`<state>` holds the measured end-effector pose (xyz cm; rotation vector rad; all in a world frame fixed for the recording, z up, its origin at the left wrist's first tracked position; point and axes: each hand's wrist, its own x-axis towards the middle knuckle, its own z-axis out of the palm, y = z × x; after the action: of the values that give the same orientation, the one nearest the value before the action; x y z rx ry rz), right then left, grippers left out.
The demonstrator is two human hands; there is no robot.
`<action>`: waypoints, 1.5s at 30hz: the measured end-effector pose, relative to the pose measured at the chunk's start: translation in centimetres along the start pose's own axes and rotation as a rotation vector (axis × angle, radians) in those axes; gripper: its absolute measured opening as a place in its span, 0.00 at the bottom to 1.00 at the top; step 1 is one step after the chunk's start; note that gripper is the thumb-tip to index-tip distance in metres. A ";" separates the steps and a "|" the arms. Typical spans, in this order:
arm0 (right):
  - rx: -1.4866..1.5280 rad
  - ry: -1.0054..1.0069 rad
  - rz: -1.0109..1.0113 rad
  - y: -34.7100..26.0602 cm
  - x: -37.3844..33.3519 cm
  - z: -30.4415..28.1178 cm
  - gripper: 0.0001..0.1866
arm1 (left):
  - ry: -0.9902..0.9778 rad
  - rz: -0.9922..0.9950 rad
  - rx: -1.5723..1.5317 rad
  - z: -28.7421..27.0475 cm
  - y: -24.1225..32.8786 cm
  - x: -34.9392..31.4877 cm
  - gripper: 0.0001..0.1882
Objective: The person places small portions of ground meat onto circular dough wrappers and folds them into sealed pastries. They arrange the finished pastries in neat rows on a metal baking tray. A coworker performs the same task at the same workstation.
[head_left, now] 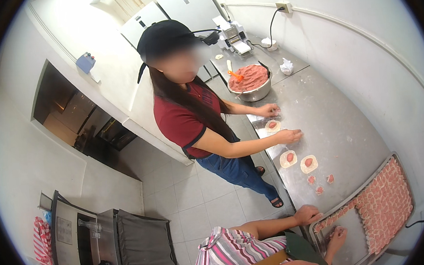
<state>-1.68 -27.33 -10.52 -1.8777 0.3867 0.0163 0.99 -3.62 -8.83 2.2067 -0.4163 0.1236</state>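
Observation:
My left hand (pixel 308 215) lies with bent fingers on the steel table (pixel 337 120), touching the near corner of a metal tray (pixel 351 231). My right hand (pixel 336 236) rests, fingers apart, on the tray's bare floor beside rows of pink folded dumplings (pixel 386 199). Beyond the tray lie three small lumps of meat (pixel 319 184) and two round wrappers with filling (pixel 298 161). A co-worker in a red shirt (pixel 179 120) presses one hand (pixel 290 136) on the table and has the other (pixel 269 110) near a third filled wrapper (pixel 272 126).
A steel bowl of minced meat (pixel 252 81) with an orange spatula (pixel 235 75) stands further along the table. Behind it are a small white machine (pixel 233 36) and a crumpled white wad (pixel 286 67). Dark equipment (pixel 107 241) stands on the tiled floor at lower left.

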 end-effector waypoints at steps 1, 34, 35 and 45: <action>0.007 0.007 -0.001 0.1 0.0 0.0 0.08 | -0.005 -0.004 -0.002 -0.1 0.1 0.0 0.22; 0.022 0.011 -0.026 0.0 0.0 0.0 0.09 | -0.017 -0.002 0.034 0.2 -0.1 0.0 0.23; 0.021 0.002 -0.025 0.2 0.1 0.0 0.09 | -0.021 -0.001 0.033 0.1 -0.1 0.0 0.23; 0.007 0.000 -0.017 -0.1 -0.1 -0.2 0.09 | -0.003 0.005 0.019 0.0 0.1 0.0 0.23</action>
<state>-1.72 -27.42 -10.33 -1.8736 0.3703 0.0034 1.00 -3.64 -8.75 2.2245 -0.4236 0.1276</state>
